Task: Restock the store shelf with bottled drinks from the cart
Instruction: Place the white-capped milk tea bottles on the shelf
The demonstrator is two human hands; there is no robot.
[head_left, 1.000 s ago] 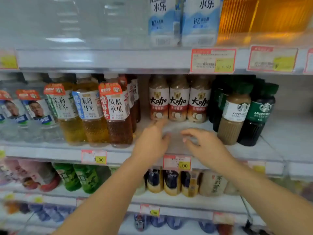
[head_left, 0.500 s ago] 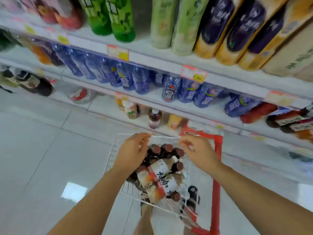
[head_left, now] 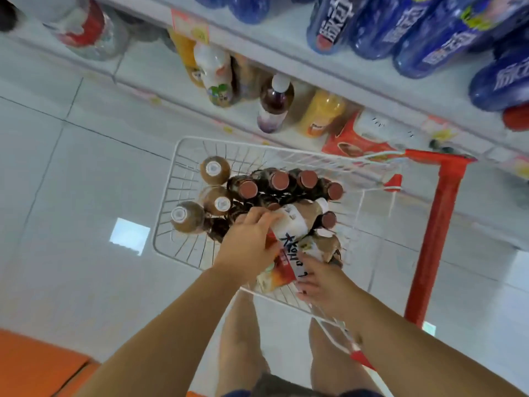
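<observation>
I look down into a white wire cart basket [head_left: 229, 142]. Several dark bottles with brown caps [head_left: 279, 180] stand upright in it. Beside them on the left are tan bottles with white caps [head_left: 214, 170]. On top lie two milk-coffee bottles with white and red labels. My left hand [head_left: 249, 245] grips the upper lying bottle [head_left: 300, 223] from the left, fingers curled over its label. My right hand [head_left: 323, 282] holds the lower end of the neighbouring lying bottle [head_left: 320, 247]. The bottoms of both bottles are hidden by my hands.
The cart's red frame [head_left: 440, 213] runs along the right. Past the basket, the bottom shelf [head_left: 357, 90] holds juice and tea bottles [head_left: 274, 101]; blue bottles [head_left: 429, 32] fill the shelf above. My legs stand under the basket. An orange surface [head_left: 34, 365] is at lower left.
My view dropped from the middle shelf to the cart. Both hands came down from the shelf, hovered over the basket, and now hold the lying coffee bottles.
</observation>
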